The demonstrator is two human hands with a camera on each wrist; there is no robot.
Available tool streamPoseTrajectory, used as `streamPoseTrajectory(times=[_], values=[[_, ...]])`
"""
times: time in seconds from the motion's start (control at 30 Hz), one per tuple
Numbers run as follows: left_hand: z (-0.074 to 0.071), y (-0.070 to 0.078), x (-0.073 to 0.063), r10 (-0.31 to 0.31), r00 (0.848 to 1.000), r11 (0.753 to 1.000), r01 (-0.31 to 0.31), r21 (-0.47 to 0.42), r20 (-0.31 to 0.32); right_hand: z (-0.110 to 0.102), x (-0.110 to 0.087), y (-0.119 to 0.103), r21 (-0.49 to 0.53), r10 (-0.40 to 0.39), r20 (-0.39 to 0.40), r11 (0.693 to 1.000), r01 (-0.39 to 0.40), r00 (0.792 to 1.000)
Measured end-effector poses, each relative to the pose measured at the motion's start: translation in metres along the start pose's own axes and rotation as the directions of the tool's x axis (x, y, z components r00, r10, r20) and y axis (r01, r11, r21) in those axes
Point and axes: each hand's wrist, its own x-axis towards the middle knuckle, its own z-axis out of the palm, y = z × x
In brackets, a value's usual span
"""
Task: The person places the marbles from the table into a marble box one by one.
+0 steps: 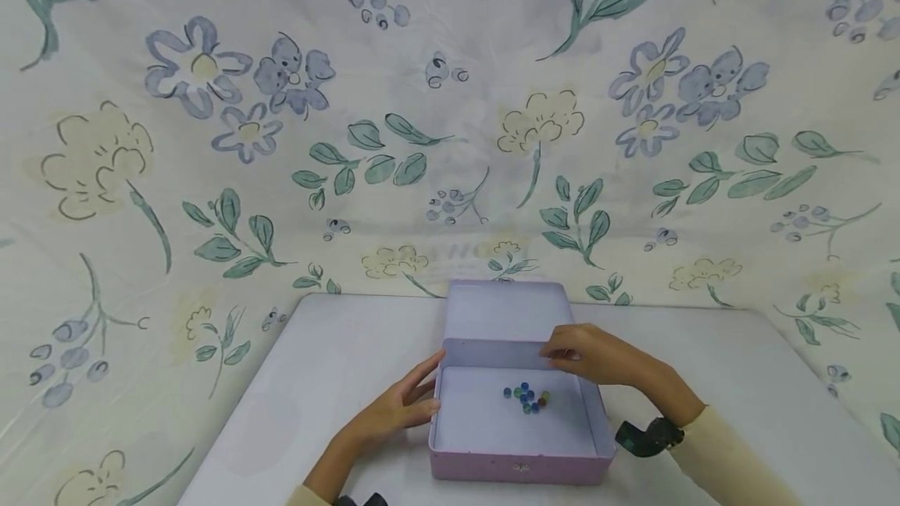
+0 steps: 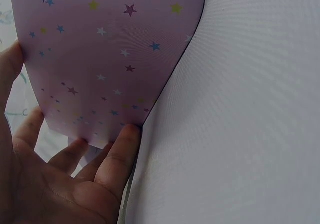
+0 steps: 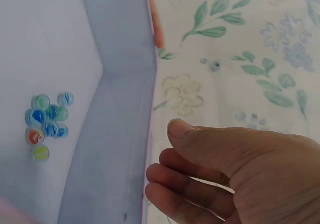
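Observation:
A shallow metal box (image 1: 520, 468), pink outside and pale lilac inside, stands on the white table with its lid (image 1: 508, 311) tipped back. Several glass marbles (image 1: 524, 398) lie clustered on its floor; in the right wrist view the marbles (image 3: 51, 113) show blue, green, yellow and orange swirls. My left hand (image 1: 401, 411) touches the left side of the box, and in the left wrist view its spread fingertips meet the star-printed side (image 2: 115, 48). Above the back right corner hovers my right hand (image 1: 598, 354), fingers loosely bent, with nothing visible between thumb and fingers.
A white table (image 1: 295, 381) extends to both sides of the box. Behind it hangs a floral cloth (image 1: 464, 139). Dark wrist devices, including the right wrist device (image 1: 650, 437), are worn over pale sleeves.

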Motion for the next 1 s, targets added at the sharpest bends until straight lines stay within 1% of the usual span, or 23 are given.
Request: streamPoseTrajectory(times=[0.17, 0.3, 0.4, 0.5, 0.6, 0.7, 0.9, 1.0], values=[[0.001, 0.001, 0.0, -0.007, 1.0, 1.0, 0.007, 0.011, -0.004, -0.009, -0.028, 0.005, 0.044, -0.012, -0.078, 0.999, 0.015, 0.997], [0.0, 0.001, 0.0, -0.002, 1.0, 1.0, 0.002, 0.011, -0.002, -0.013, -0.049, 0.009, 0.047, -0.028, -0.136, 0.998, 0.034, 0.99], [0.0, 0.001, 0.0, 0.001, 1.0, 1.0, -0.001, 0.013, -0.005, -0.014, -0.064, 0.014, 0.055, -0.003, -0.167, 0.998, 0.012, 0.986], [0.0, 0.0, -0.001, 0.0, 1.0, 1.0, 0.0, 0.018, -0.003, -0.012, -0.08, 0.019, 0.073, 0.04, -0.184, 0.997, -0.027, 0.982], [-0.001, 0.002, 0.0, 0.004, 1.0, 1.0, -0.004, 0.018, 0.004, -0.006, -0.094, 0.027, 0.075, 0.051, -0.214, 0.997, -0.036, 0.976], [-0.001, 0.002, 0.0, 0.008, 1.0, 1.0, -0.008, 0.007, 0.009, 0.001, -0.106, 0.034, 0.083, 0.061, -0.223, 0.996, -0.043, 0.973], [0.0, 0.002, -0.001, 0.011, 1.0, 1.0, -0.011, -0.001, 0.011, 0.014, -0.124, 0.044, 0.12, 0.134, -0.182, 0.986, -0.114, 0.974], [0.0, 0.001, -0.001, 0.016, 1.0, 1.0, -0.016, -0.01, 0.019, 0.022, -0.131, 0.047, 0.137, 0.135, -0.19, 0.984, -0.11, 0.972]])
